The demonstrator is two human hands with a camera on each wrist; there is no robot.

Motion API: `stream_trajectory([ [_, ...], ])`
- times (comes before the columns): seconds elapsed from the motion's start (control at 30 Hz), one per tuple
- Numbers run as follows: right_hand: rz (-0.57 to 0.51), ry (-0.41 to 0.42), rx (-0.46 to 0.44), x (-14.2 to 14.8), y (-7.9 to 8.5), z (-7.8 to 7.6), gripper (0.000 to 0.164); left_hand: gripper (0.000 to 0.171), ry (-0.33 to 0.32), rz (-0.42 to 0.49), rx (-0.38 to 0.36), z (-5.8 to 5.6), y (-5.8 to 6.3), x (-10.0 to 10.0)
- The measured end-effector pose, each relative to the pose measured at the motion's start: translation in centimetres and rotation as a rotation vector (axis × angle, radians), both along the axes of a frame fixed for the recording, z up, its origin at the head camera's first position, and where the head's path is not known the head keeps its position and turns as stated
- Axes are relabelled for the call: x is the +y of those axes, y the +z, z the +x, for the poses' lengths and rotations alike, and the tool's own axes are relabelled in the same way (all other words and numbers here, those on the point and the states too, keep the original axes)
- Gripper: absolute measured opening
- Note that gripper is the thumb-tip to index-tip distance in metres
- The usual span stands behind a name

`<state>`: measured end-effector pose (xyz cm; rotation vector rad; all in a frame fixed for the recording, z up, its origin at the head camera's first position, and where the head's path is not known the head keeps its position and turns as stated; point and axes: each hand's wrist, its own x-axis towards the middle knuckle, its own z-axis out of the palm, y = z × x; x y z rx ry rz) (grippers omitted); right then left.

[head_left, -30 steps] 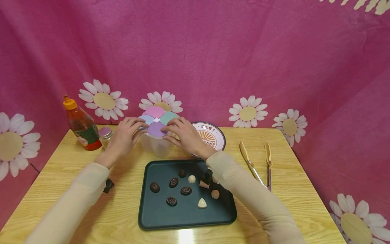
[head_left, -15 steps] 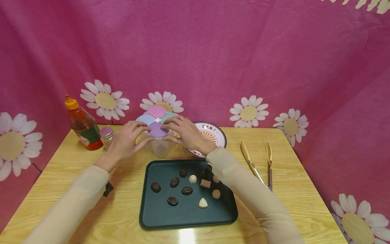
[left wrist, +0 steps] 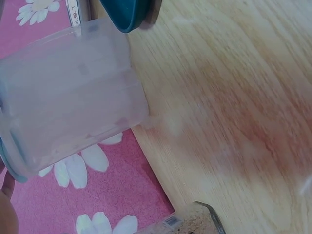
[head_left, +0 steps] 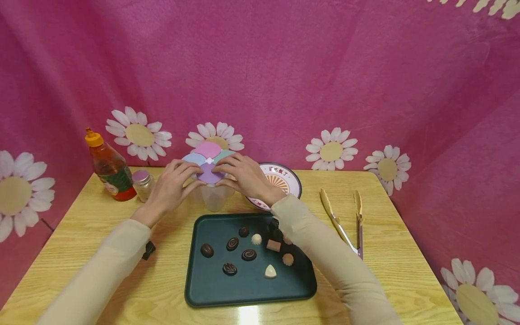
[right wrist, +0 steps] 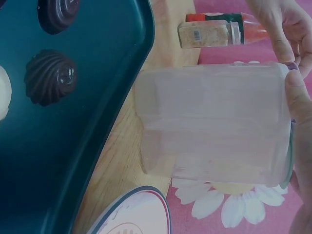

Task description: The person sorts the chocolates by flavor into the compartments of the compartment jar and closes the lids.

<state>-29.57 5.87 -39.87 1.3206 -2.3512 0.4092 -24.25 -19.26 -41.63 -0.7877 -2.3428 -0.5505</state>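
Note:
A frosted translucent canister (head_left: 213,198) stands behind the tray, its bulging sides seen close up in both wrist views. On top sits a four-petal lid (head_left: 209,150) in pink, blue, green and purple. My left hand (head_left: 172,185) pinches the lid's front edge from the left, fingertips at the purple petal (head_left: 212,175) and thumb below. From the right, my right hand (head_left: 245,178) pinches that same edge, fingers on top and thumb underneath. In the right wrist view, my right thumb (right wrist: 295,90) lies close to the left hand's fingertips at the rim. The canister's inside looks cloudy.
A dark green tray (head_left: 252,289) with several chocolates, dark, pink and white, lies in front. To the left stand a red sauce bottle (head_left: 113,174) and a purple-capped jar (head_left: 143,186). A patterned plate (head_left: 288,178) and tongs (head_left: 337,221) lie to the right.
My left hand has come off the lid's left side and moved in to the purple petal at the front. My right hand has shifted slightly left along the edge.

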Motion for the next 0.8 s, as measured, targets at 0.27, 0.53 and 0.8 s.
stream_trajectory([
  [0.27,0.001,-0.020,0.015,-0.39,-0.10,-0.11,0.034,0.034,0.021,0.003,0.009,-0.01,-0.22,-0.01],
  [0.53,-0.050,-0.012,0.003,-0.47,0.18,-0.29,0.031,0.030,0.032,0.069,-0.037,-0.11,0.13,0.17],
  [0.8,-0.186,-0.030,-0.137,0.15,0.20,-0.33,0.026,0.033,0.027,0.316,-0.163,0.23,0.63,0.74],
])
